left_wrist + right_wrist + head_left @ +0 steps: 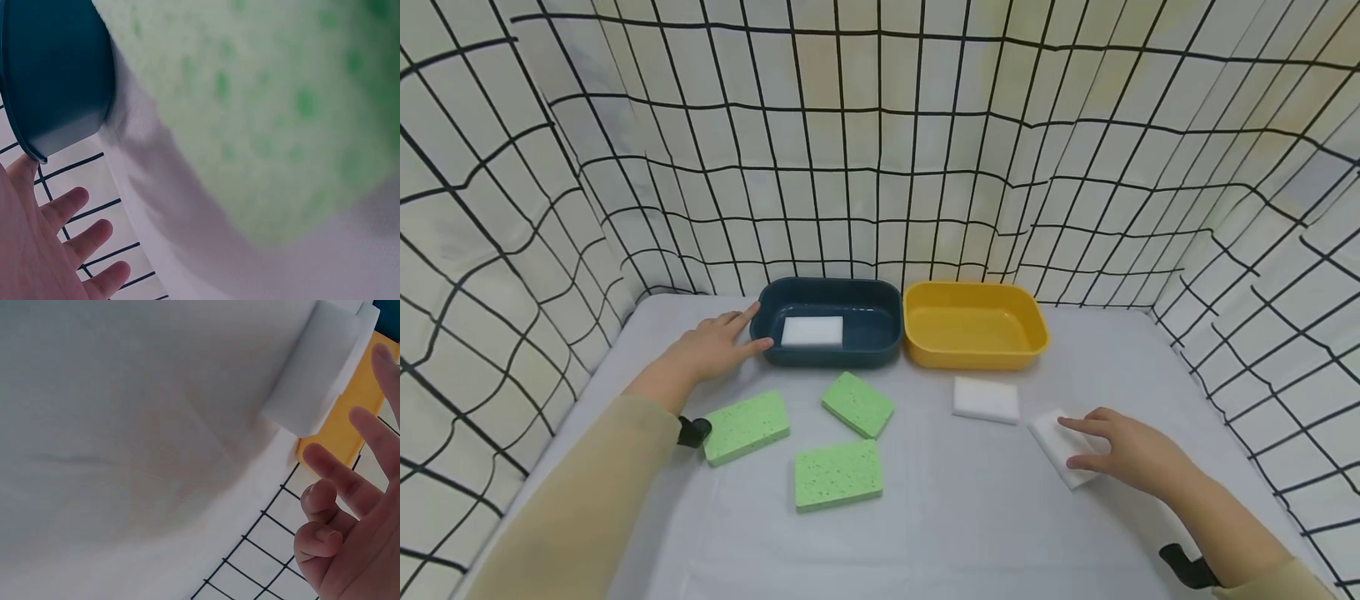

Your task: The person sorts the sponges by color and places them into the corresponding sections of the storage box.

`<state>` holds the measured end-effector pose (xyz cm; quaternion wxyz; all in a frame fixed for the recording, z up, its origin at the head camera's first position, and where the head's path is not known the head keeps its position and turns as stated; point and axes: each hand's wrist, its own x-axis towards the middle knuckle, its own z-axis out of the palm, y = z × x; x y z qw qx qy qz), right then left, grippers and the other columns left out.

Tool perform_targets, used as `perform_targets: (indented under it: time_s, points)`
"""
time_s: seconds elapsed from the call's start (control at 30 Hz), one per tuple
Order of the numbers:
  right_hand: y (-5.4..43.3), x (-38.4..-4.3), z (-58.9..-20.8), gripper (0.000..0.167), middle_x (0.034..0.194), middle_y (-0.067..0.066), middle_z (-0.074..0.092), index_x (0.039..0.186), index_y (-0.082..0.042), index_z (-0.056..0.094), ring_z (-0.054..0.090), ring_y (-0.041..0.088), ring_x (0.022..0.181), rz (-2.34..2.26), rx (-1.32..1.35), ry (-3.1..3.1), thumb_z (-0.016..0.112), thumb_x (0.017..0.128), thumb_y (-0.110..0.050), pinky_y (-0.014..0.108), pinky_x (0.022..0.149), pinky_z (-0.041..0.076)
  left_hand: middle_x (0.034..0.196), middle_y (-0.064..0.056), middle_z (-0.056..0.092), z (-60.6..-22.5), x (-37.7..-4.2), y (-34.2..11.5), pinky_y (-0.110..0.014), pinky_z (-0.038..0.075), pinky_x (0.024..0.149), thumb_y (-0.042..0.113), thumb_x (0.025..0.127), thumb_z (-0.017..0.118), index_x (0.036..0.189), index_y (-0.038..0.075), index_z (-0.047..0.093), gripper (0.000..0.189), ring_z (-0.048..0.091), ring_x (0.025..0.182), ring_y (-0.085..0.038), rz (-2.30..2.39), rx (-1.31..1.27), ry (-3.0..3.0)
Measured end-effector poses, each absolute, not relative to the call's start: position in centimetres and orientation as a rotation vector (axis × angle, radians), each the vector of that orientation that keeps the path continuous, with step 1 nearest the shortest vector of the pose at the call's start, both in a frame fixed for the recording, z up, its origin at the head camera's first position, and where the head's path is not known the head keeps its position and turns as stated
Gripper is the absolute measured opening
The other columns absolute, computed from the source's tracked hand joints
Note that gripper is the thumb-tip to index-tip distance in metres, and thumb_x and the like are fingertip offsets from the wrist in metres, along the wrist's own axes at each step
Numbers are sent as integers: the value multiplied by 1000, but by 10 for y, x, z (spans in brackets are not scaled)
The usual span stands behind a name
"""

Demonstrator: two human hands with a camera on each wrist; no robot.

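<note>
1. The left hand (711,346) is at the left end of the dark blue dish (872,323), its fingers spread and extended, with a fingertip at the rim; it grips nothing.
2. The right hand (1131,452) reaches over the right-hand white sponge (1051,447), which lies slantwise on the surface (955,525). Thumb and forefinger are stretched out and apart, other fingers more bent, grasping nothing; whether they touch the sponge cannot be told.
3. Another white sponge (987,402) lies just in front of the yellow dish (977,323).
4. A third white sponge (812,332) lies inside the dark blue dish, toward its left side.
5. The two dishes stand side by side at the back of the surface.
6. Three green sponges lie in front of the dark blue dish: one by the left wrist (747,427), one turned cornerwise (857,406), and one nearest the viewer (838,477).
</note>
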<state>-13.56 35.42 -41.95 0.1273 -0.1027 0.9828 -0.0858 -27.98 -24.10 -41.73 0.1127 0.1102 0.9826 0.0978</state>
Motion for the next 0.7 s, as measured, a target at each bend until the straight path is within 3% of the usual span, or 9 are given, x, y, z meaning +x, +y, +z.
perform_targets:
  time_s: [0.2,0.47,0.7]
  points:
    - [354,-132,-425,81,124,13,60,136,-26,63,60,36,108,-248,-216,2822,71,71,-72,57,86,51,159,-27,18,-416,-280,-242,-76,23,104,78,93,27,161,20,0,94,21,138,-58,294,320,2883]
    - [355,-128,-430,89,117,8,63,137,-26,62,61,28,99,-230,-209,2829,71,65,-77,52,82,53,159,-27,18,-416,-280,-242,-76,22,104,82,90,25,161,21,0,97,21,138,-58,306,327,2875]
    - [353,-126,-429,91,122,16,62,140,-27,59,61,36,105,-218,-158,2801,73,65,-77,58,86,51,159,-27,18,-418,-282,-242,-76,21,105,82,90,24,161,21,-1,98,20,139,-58,302,328,2872]
